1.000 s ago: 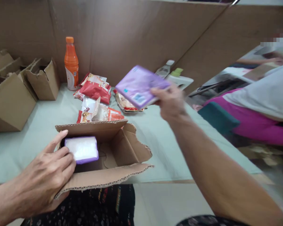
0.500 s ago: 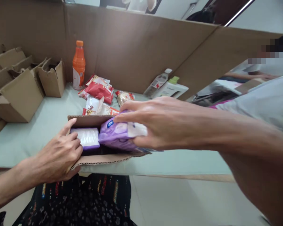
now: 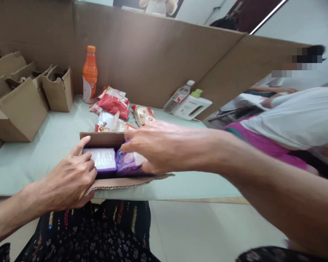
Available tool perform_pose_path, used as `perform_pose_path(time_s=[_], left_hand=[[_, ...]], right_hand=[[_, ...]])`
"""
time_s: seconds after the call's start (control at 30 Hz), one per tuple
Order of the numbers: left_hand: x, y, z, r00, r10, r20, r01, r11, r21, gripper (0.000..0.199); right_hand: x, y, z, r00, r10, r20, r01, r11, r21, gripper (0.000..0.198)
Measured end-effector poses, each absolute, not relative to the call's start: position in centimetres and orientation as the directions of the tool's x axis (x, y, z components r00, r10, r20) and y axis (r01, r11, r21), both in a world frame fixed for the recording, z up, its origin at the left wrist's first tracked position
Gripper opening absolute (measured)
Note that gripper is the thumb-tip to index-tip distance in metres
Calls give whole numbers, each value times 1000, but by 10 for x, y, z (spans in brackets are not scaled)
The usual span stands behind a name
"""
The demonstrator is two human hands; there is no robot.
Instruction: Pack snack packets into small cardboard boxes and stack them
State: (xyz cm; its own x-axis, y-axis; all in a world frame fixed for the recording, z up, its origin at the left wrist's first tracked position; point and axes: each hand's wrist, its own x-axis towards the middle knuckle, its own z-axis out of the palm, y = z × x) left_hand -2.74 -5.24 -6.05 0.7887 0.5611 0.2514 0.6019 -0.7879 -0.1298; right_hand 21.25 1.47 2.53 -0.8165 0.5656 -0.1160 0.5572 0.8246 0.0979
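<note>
Pressing the second purple pack down with your closed right hand, steady the carton with your left hand, fingers resting on the first pack.

text: none legible | orange bottle label: print too small | white device right of the bottle: faint wording, blurred | red snack packets beside the bottle: print unreadable

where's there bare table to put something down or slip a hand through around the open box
Bare table lies right of the open box, toward the white device. Another bare strip runs between the box and the empty cartons. Behind the box, snack packets crowd it. Inside, two purple packs and both hands fill it.
</note>
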Motion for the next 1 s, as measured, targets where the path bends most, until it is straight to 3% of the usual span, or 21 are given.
perform_pose_path(time_s=[0.1,0.17,0.23,0.3,0.4,0.5,0.6,0.7,0.87,1.0], left_hand=[[-28,-53,-61,783,566,259,609,-782,-134,14],[-28,-53,-61,788,557,263,601,-788,-134,14],[-29,-54,-61,792,545,276,590,-799,-115,12],[-33,-55,-62,794,526,304,571,-817,-78,13],[-44,-59,-67,770,478,423,549,-834,-57,29],[-55,-67,-82,608,493,623,627,-779,3,46],[-59,-79,-102,378,577,724,700,-690,185,65],[-55,-88,-117,314,661,681,717,-636,286,79],[-44,-89,-118,316,739,595,732,-589,343,58],[-37,-87,-119,173,767,618,760,-503,411,62]], right_hand=[[199,17,7,-790,545,-281,522,838,159,28],[208,21,-7,-798,554,-238,557,828,62,42],[228,21,-16,-830,548,-108,557,826,-87,49],[255,16,-20,-813,576,85,552,810,-198,39],[291,0,-21,-661,675,329,609,738,-290,24],[315,-17,-28,-484,761,432,689,636,-348,18],[326,-23,-42,-446,790,420,689,603,-402,21],[325,-24,-59,-563,748,351,598,662,-451,42],[308,-25,-79,-624,710,326,549,695,-464,43],[305,-24,-83,-583,712,390,537,699,-472,47]])
